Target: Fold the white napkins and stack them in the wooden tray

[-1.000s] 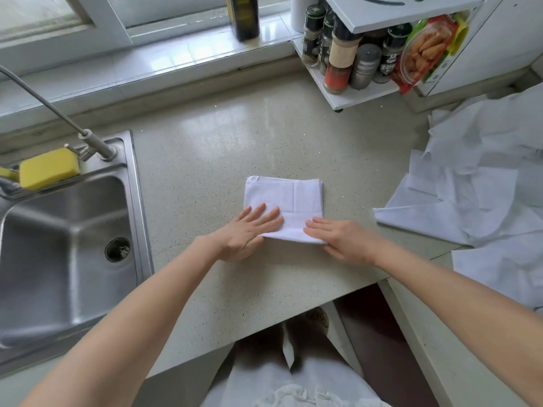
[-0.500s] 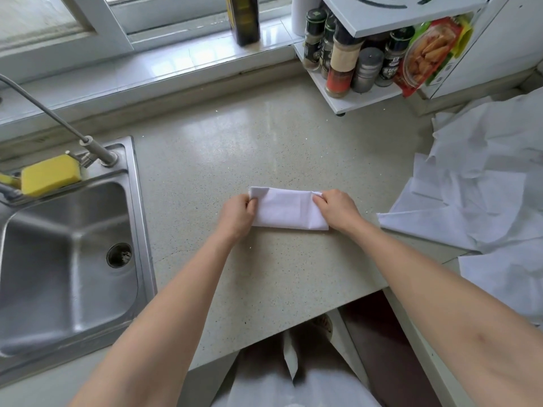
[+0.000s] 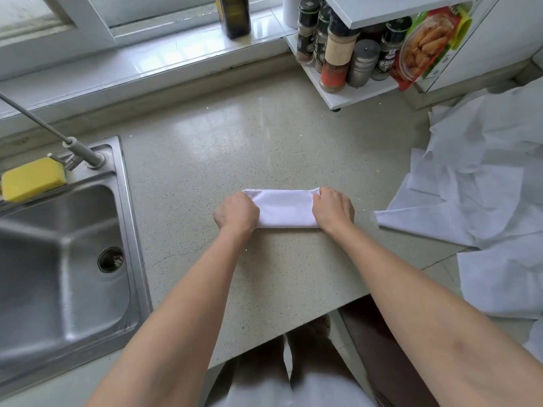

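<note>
The counter looks like speckled stone, polished and glossy toward 12 o'clock. The napkin is smooth matt white cloth. The sink at 9 o'clock is brushed metal; the sponge is porous yellow foam.

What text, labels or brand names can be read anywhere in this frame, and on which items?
Nothing is legible.
Spice jars: labels carry print, too small and blurred to read.
Red snack packet: only a food picture shows.
Dark bottle: no readable label.

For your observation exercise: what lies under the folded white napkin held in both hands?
The speckled countertop shows around the folded napkin. The left hand and right hand cover its ends; anything beneath stays hidden.
</note>
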Tool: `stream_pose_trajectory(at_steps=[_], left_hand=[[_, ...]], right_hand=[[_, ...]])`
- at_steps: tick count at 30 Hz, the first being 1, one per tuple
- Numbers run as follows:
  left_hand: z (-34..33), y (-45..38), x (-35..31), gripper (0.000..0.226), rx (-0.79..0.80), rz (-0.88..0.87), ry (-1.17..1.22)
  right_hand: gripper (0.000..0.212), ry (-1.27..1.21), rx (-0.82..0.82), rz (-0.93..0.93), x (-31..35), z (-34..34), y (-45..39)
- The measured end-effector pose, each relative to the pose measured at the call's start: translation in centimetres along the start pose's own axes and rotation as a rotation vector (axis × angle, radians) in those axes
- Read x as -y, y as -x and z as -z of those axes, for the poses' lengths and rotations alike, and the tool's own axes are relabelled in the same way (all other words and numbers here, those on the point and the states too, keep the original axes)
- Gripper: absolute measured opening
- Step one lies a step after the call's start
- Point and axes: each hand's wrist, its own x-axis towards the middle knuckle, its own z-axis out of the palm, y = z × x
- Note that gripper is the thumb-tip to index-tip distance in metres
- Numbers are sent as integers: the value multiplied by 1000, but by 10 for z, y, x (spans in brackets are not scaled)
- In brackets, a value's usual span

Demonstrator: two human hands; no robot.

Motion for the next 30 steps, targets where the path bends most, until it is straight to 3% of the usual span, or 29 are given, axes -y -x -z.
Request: stream_pose_trajectory(at_steps=[5,7,9,11,13,16,18,21,23,25,30], left_hand=[[2,-3,-1,30,17,-5,-22],[3,-3,-1,31,24,-4,-29],[3,-4,-1,30,20,-4,-36],[3,-5,0,30,18,-15,-46],[2,-6,2,30,18,-45,-50],[2,-8,7,31,-27,-119,-34],[1,-4,14,30,-162,-224,-3],[-15,7,15,43,-398,-578,32],[-29,9,13,50,-289,-800,-115],[-44,8,15,56,-78,-791,-199],[-54,0,30,64,-81,-600,-154]], right_hand=[[24,99,-86,14,4,-3,4],[25,202,-283,165,1,-6,6],[38,256,-369,412,-3,-15,8],[49,209,-136,581,-8,-28,14],[55,169,45,548,-14,-37,19],[66,241,22,505,-19,-45,18],[67,259,33,495,-18,-46,18],[67,274,25,477,-15,-46,20],[67,286,23,475,-15,-46,20],[67,303,39,486,-17,-45,18],[66,322,117,566,-27,-33,12]])
